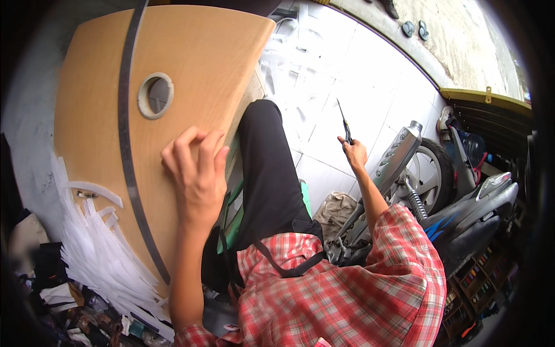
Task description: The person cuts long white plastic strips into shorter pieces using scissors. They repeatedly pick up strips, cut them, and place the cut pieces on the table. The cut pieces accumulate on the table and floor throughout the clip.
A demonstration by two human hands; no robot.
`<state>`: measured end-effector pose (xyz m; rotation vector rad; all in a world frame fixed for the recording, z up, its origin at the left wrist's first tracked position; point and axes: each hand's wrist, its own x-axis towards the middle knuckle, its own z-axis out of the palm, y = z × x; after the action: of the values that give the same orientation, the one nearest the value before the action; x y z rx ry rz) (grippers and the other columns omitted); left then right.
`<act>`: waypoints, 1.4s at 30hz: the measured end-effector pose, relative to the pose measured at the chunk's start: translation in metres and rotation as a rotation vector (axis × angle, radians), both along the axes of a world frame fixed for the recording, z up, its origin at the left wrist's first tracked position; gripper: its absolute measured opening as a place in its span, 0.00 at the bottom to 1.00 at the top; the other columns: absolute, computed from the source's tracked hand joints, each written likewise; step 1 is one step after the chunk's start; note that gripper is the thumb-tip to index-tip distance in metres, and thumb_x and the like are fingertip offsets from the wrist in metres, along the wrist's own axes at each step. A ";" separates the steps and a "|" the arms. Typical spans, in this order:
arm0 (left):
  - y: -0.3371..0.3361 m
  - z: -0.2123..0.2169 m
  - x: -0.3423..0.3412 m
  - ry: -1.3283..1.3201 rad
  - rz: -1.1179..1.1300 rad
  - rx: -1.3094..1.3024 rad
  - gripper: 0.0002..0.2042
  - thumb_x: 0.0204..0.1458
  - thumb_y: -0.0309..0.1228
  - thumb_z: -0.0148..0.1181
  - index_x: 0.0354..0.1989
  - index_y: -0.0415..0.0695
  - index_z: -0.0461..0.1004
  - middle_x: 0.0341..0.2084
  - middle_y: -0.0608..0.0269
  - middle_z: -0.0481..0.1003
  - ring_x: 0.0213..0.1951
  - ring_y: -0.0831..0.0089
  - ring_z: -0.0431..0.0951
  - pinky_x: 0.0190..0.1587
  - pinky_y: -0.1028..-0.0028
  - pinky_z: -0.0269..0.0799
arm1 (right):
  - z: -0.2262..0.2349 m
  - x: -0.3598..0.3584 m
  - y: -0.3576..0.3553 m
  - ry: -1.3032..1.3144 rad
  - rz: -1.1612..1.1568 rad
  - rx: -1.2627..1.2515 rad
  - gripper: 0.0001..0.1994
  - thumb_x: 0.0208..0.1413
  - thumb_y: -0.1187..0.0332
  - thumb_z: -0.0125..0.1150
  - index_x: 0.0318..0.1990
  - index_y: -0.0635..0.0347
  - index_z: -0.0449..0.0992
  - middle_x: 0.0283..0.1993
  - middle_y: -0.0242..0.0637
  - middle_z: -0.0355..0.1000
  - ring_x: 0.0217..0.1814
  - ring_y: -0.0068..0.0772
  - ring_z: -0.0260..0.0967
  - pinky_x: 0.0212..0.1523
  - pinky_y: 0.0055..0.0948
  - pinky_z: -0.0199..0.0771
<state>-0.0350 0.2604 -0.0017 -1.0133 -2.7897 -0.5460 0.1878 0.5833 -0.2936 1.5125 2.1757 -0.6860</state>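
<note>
My right hand (355, 152) is closed around the handles of dark scissors (346, 128), held out over the floor to my right, blades pointing away from me. Over the near right part of a light wood tabletop (191, 43), my left hand (198, 165) has its fingers bent and apart, with nothing visible in them. Whether its fingertips touch the wood I cannot tell. A long dark flat strip (123, 104) runs along the tabletop, left of that hand. Beyond the hand is a pale ring (166, 110) with a dark centre. A thick pile of white strips (95, 246) lies at the table's left edge.
White scraps (292, 69) litter the tiled floor (370, 69) ahead. A motorcycle (428, 168) stands close on my right, with a crumpled cloth (335, 214) beside it. Mixed clutter (75, 301) fills the lower left. Sandals (408, 29) lie outside, past the threshold.
</note>
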 end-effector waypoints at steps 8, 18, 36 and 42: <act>-0.003 0.002 -0.005 -0.005 0.002 0.167 0.13 0.53 0.29 0.64 0.46 0.50 0.73 0.45 0.64 0.68 0.45 0.58 0.67 0.46 0.59 0.66 | 0.166 -0.039 0.002 0.440 0.012 0.307 0.31 0.51 0.39 0.65 0.24 0.66 0.75 0.19 0.43 0.72 0.23 0.39 0.70 0.28 0.39 0.67; -0.030 0.056 -0.021 -0.260 -0.106 0.665 0.12 0.55 0.26 0.59 0.48 0.40 0.73 0.41 0.55 0.74 0.43 0.60 0.72 0.49 0.64 0.70 | 0.333 -0.095 -0.033 1.058 0.203 0.292 0.27 0.53 0.50 0.71 0.20 0.63 0.65 0.15 0.26 0.56 0.20 0.16 0.51 0.20 0.26 0.51; -0.088 0.110 -0.040 0.069 0.140 0.785 0.23 0.53 0.39 0.69 0.51 0.40 0.67 0.49 0.50 0.74 0.54 0.59 0.73 0.56 0.62 0.67 | 0.442 -0.129 -0.158 1.227 0.731 0.354 0.26 0.44 0.49 0.77 0.27 0.65 0.72 0.11 0.28 0.58 0.14 0.17 0.54 0.18 0.25 0.54; -0.125 0.135 -0.028 0.002 0.097 0.974 0.17 0.52 0.38 0.68 0.40 0.39 0.69 0.29 0.53 0.79 0.32 0.58 0.82 0.38 0.64 0.75 | 0.435 -0.172 -0.142 1.225 0.670 0.020 0.29 0.57 0.40 0.61 0.25 0.61 0.68 0.14 0.26 0.57 0.15 0.17 0.55 0.18 0.25 0.53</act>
<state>-0.0634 0.1353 0.1329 -0.6192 -2.0612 -1.6245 0.0161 0.4410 0.1418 0.1394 3.2166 -1.5521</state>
